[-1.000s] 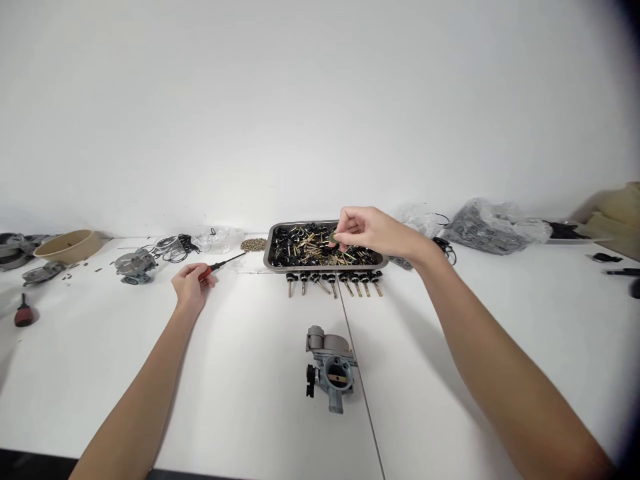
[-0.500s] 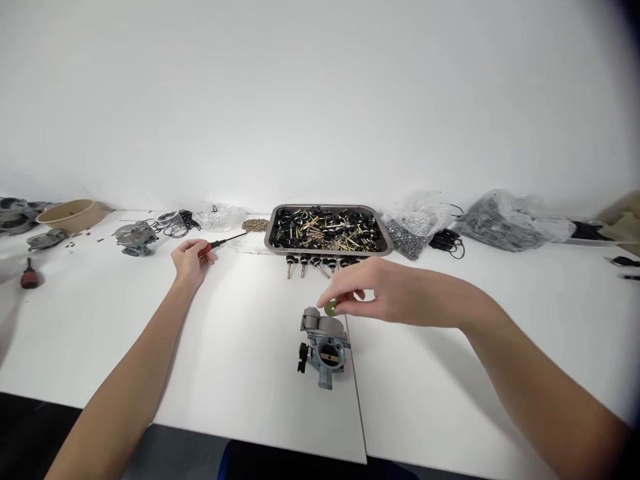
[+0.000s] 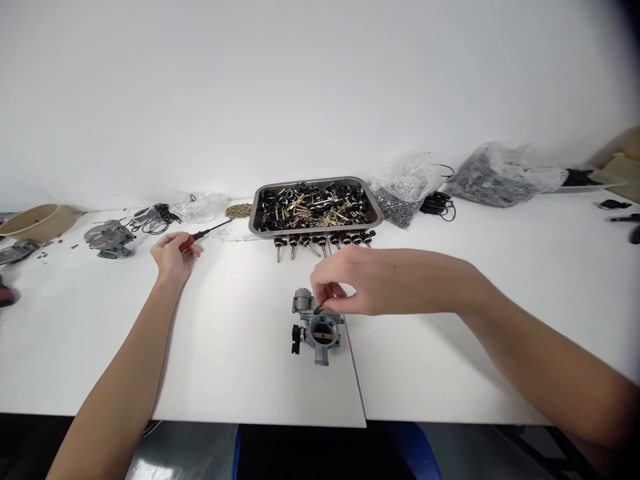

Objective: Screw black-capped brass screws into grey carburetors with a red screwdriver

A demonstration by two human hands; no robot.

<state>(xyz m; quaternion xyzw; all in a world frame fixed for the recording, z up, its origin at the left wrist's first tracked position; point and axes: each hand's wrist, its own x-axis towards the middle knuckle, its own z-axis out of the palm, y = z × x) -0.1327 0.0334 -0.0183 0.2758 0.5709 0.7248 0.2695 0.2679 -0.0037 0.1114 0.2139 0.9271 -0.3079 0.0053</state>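
Clearly your right hand (image 3: 345, 281) is nearer, pinching a small, dark olive disc (image 3: 318, 309) over the upper part of the grey metal carburettor (image 3: 319, 323) below centre; centre-left, your left hand (image 3: 173, 258) grips a red-handled screwdriver (image 3: 201, 235).

On the worktop (image 3: 240, 373), a carburettor (image 3: 323, 333) sits front and centre; the right hand (image 3: 353, 283), a disc (image 3: 318, 309) between its fingers, is at its back right. Behind stands a tray (image 3: 313, 231) full of loose shafts, with a row of shafts (image 3: 293, 248) before it. Left of the tray lie a heap of fasteners (image 3: 239, 211), then the left hand (image 3: 173, 257) with a screwdriver (image 3: 197, 237), another carburettor (image 3: 109, 239) and a bowl (image 3: 43, 233). Right are two plastic bags (image 3: 400, 200), cables (image 3: 439, 205) between.
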